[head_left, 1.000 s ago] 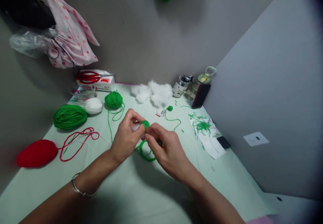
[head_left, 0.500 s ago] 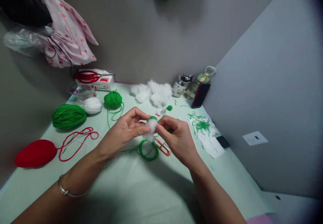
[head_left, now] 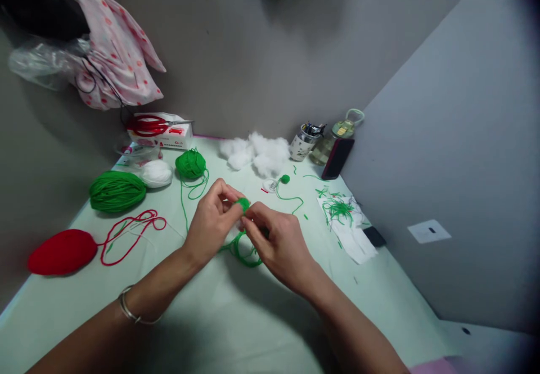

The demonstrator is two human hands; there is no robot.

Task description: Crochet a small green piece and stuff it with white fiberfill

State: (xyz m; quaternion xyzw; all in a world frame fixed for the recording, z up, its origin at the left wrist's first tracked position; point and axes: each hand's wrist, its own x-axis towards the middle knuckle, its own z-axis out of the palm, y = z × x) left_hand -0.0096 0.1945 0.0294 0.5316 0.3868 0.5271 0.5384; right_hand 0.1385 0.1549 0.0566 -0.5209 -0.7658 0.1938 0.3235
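Note:
A small green crochet piece (head_left: 243,203) is pinched between the thumb and fingers of my left hand (head_left: 211,216), above the table. My right hand (head_left: 279,240) is closed, its thumb and fingertips pressed against the piece from the right. A bit of white stuffing (head_left: 238,226) shows between the hands; most of it is hidden by the fingers. Just below lies a loop of green yarn (head_left: 248,262), partly covered by my right hand.
Piled white stuffing (head_left: 264,153) lies at the back, near a pen cup (head_left: 302,144), a bottle (head_left: 324,148) and a phone (head_left: 337,159). Yarn balls in green (head_left: 117,192), white (head_left: 156,174) and red (head_left: 63,252) sit left. Green scraps (head_left: 340,210) lie right on white paper.
Both hands have shifted slightly left and closed in on the green piece. The white stuffing, plainly visible between them before, is now mostly covered. The orange-edged tool below is hidden now.

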